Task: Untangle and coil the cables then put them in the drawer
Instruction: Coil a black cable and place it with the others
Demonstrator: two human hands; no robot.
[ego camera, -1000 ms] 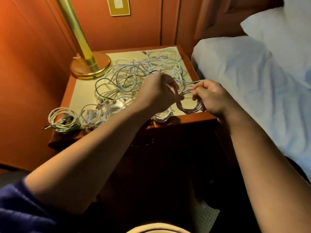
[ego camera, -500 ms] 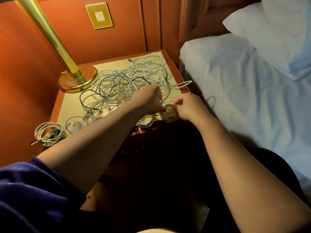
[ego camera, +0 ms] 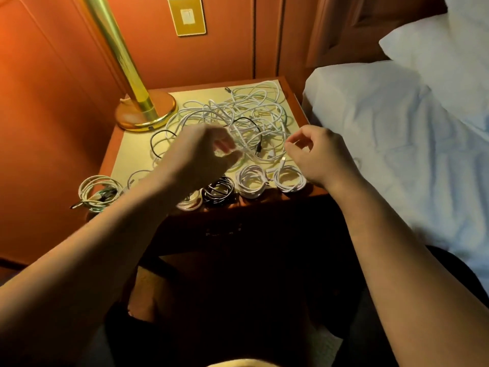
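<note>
A tangle of white cables point(ego camera: 246, 115), with one black cable point(ego camera: 248, 120) running through it, covers the back of the nightstand top point(ego camera: 132, 152). Several coiled cables lie along the front edge: a white coil point(ego camera: 289, 179) at the right, another white coil point(ego camera: 250, 181), a black coil point(ego camera: 219, 191) and a greenish-white coil point(ego camera: 98, 191) at the far left. My left hand point(ego camera: 203, 154) hovers blurred over the tangle's front, fingers curled; a grip cannot be made out. My right hand point(ego camera: 320, 154) hangs just above the rightmost coil, fingers loosely curled and holding nothing. The drawer front point(ego camera: 225, 231) below is dark and closed.
A brass lamp base point(ego camera: 145, 112) and its pole stand at the nightstand's back left. A bed with a white sheet point(ego camera: 397, 133) and pillow point(ego camera: 444, 56) lies close on the right. Orange wood panelling point(ego camera: 53, 102) with a brass switch plate point(ego camera: 187, 15) backs the nightstand.
The white coil that both hands held now lies at the front right edge. My right hand has let it go and risen; my left hand has moved back over the tangle.
</note>
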